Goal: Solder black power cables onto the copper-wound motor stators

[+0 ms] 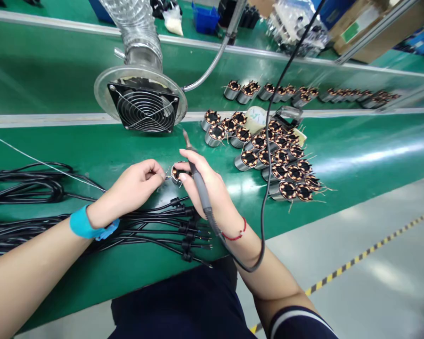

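My right hand carries a soldering iron across its palm, the tip pointing up and away from me. The thumb and fingers of that same hand also rest on a small motor stator with copper windings, partly hidden behind them. Just left of the stator, my left hand is closed in a pinch at the thin wire ends beside it. What exactly sits between those fingertips is too small to make out. The iron's black cord hangs down and loops past my right forearm.
A fume extractor fan hangs above the bench beyond my hands. Many stators stand grouped at the right, with more along the back ledge. Black cables lie across the left and front of the green bench.
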`<state>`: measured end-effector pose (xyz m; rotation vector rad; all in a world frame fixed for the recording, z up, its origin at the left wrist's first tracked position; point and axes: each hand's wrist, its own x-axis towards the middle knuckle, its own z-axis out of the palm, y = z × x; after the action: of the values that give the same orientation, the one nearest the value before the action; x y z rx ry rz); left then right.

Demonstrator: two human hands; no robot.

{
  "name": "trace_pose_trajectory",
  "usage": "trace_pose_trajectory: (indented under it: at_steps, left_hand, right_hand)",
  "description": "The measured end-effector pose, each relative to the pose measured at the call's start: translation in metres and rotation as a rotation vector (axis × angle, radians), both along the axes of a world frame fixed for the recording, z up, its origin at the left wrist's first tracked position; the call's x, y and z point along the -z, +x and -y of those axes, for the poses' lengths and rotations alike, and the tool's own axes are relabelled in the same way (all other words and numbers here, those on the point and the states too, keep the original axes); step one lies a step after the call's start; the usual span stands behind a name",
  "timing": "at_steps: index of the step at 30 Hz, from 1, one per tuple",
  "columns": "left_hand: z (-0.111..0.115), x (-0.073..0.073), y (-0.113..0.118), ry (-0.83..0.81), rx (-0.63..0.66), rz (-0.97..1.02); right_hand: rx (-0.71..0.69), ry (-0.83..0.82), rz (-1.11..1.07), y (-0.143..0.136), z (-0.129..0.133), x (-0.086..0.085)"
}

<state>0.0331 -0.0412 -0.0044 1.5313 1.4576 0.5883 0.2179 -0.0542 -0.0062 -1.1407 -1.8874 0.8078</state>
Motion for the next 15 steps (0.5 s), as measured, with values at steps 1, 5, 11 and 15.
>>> trace_pose_trajectory:
  at_steps: [1,5,11,15]
  left_hand:
    - [0.000,0.001,0.000,0.003,0.002,0.001]
    - [-0.001,0.003,-0.001,0.009,0.008,0.003]
    - [-0.001,0.002,-0.001,0.000,0.009,0.012]
    - [0.000,0.001,0.000,-0.047,-0.003,0.068]
  right_hand:
    - [0.007,0.002,0.007,-0.002,-0.002,0.001]
    - [0.068,0.018,-0.022,-0.008,0.000,0.016]
    - [0.087,0.097,-0.011,-0.008,0.005,0.027]
    - [0.109,0.144,0.032,-0.009,0.004,0.028]
